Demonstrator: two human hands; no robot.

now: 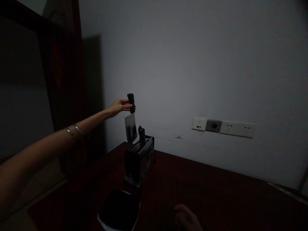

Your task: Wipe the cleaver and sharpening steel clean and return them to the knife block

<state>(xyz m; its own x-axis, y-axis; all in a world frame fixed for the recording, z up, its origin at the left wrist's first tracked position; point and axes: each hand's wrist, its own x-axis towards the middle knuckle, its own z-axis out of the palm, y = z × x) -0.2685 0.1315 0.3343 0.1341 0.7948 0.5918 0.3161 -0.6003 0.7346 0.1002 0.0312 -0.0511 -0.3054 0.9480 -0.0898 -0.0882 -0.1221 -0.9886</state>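
Note:
My left hand (121, 106) is closed around the black handle of a cleaver (130, 126), its broad blade hanging down. The lower end of the blade is close to the far left side of a knife block (139, 157); whether it touches the block I cannot tell. Black handles (141, 136) of other tools stick up from the block's top. Low in the picture, my right hand (187, 218) is dim and cut off by the lower edge. Its fingers look loosely bent and apart over the table, and nothing shows in them.
The knife block stands on a dark red table (192, 179) against a pale wall (180, 64). In front of it sits a black container with a light rim (137, 208). Sockets and switches (223, 127) line the wall. A dark door frame (72, 80) rises at left.

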